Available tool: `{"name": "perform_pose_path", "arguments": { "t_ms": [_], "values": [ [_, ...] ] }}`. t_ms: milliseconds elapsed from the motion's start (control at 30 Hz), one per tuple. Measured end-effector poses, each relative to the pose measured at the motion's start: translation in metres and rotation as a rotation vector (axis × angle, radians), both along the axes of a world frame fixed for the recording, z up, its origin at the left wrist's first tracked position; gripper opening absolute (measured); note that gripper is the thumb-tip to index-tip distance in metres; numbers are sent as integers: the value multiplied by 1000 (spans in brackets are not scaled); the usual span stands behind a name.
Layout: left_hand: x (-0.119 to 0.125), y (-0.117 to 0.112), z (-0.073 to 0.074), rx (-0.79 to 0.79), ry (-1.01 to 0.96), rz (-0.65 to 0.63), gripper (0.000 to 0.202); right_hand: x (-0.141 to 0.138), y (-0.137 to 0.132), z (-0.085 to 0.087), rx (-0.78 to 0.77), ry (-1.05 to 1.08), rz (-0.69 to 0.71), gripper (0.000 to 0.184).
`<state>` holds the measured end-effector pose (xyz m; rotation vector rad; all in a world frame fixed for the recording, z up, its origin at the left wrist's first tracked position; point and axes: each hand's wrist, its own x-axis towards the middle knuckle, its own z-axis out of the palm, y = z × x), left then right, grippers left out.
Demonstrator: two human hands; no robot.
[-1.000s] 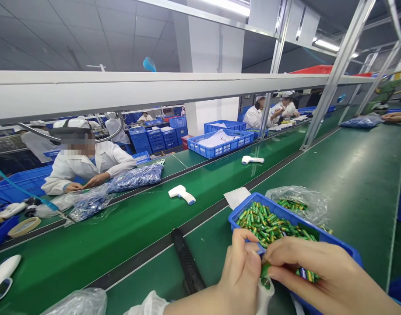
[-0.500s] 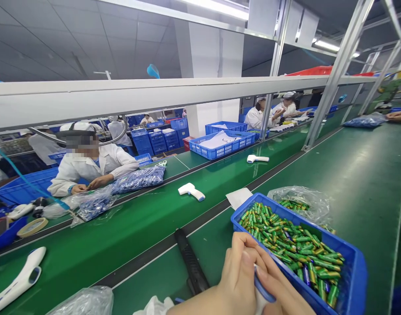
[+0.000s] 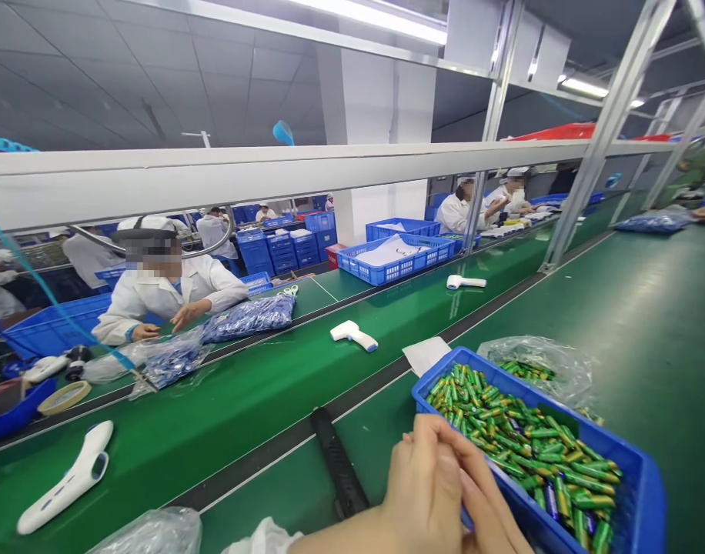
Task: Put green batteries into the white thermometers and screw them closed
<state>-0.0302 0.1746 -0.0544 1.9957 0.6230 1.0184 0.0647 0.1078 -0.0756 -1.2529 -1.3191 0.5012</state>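
Observation:
My left hand (image 3: 417,483) is closed at the bottom centre, its fingers meeting those of my right hand (image 3: 486,492). Between them they grip a white and blue infrared thermometer (image 3: 466,518); only a bit of its blue edge shows, the rest is covered by my fingers. Just beyond and to the right is a blue bin (image 3: 646,481) full of green and gold batteries (image 3: 519,431), with a few blue ones among them. A black tool-like object (image 3: 336,462) lies left of my hands, its lower end hidden behind my wrist.
White thermometers (image 3: 69,478) lie spaced along the green belt (image 3: 260,392). Clear plastic bags (image 3: 150,532) and a paper sheet (image 3: 426,355) lie nearby. Across the belt, a co-worker (image 3: 171,285) sits behind bagged blue parts (image 3: 252,317). A metal post (image 3: 603,146) and rail cross the view.
The thermometers on the belt have shifted right. My hands have closed further over the held thermometer, covering its white part. The co-worker's hand across the belt has lifted a little; the view has shifted slightly.

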Motion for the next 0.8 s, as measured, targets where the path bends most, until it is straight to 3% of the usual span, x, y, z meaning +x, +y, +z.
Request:
{"name": "perform_pose_path", "arguments": {
  "t_ms": [100,167,200,300,400,467,567,633,733,800],
  "values": [
    [-14,58,20,401,283,108,53,38,26,6,31,-209,-28,37],
    [-30,109,26,450,368,204,48,78,41,8,-49,-590,-77,36],
    [-41,133,25,445,400,251,43,100,46,6,-102,-661,-33,32],
    [-77,186,5,396,516,347,31,149,50,-2,-157,-787,87,32],
    [-101,203,-16,327,641,375,27,165,46,-11,-174,-884,186,34],
    [-101,196,-19,307,703,356,24,162,46,-15,-201,-943,216,34],
    [-80,156,-10,320,762,202,24,153,54,-23,-264,-1010,157,33],
    [-62,115,-7,330,805,-35,23,148,61,-30,-304,-1037,87,28],
    [-42,57,-15,318,1062,-433,51,146,71,-38,-340,-1067,33,24],
    [-39,36,-22,238,1255,-542,54,147,75,-38,-345,-1075,50,27]
  ]
}}
